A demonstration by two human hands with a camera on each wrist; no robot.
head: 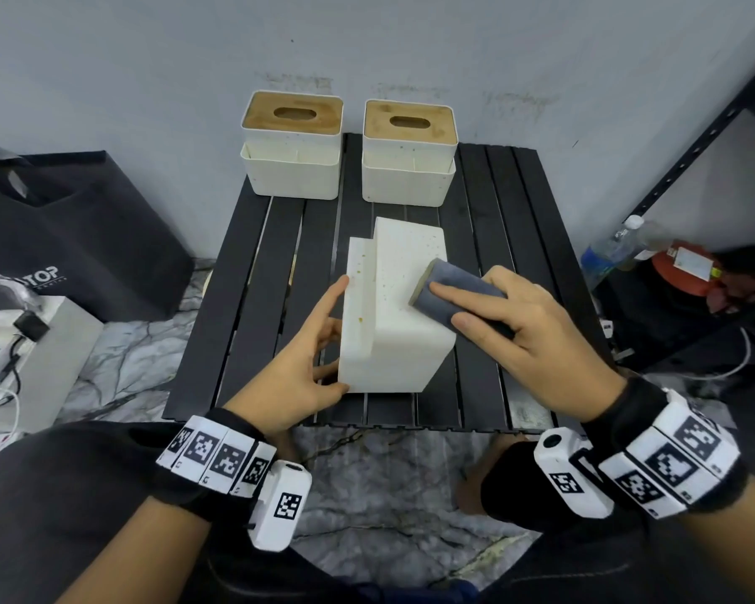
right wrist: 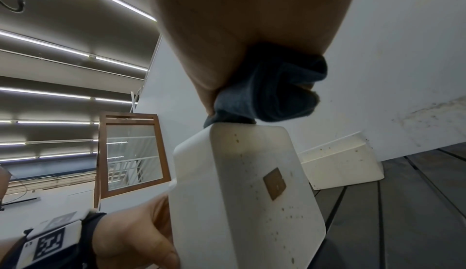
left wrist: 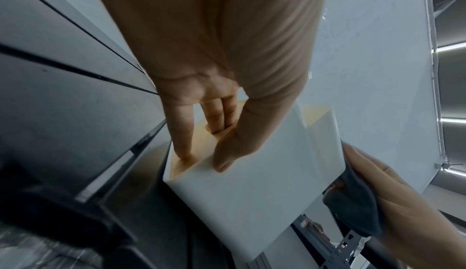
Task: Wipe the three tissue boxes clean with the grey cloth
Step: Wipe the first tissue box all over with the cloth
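Note:
A white tissue box [head: 393, 324] speckled with brown spots lies on its side in the middle of the black slatted table [head: 253, 276]. My left hand [head: 330, 337] grips its left end; in the left wrist view the fingers [left wrist: 216, 117] reach into the wooden lid's slot while the thumb lies on the white face [left wrist: 252, 183]. My right hand [head: 489, 324] holds the folded grey cloth [head: 450, 289] against the box's upper face, near its right edge. In the right wrist view the cloth [right wrist: 267, 94] sits bunched on the box [right wrist: 247, 193]. Two more tissue boxes [head: 292, 167] [head: 408, 176] stand upright at the table's back.
A grey wall rises right behind the back boxes. A black bag [head: 75, 237] and a white box with cables [head: 40, 342] are on the left. A water bottle [head: 606, 250], a red item [head: 681, 272] and a black shelf frame [head: 694, 150] stand on the right.

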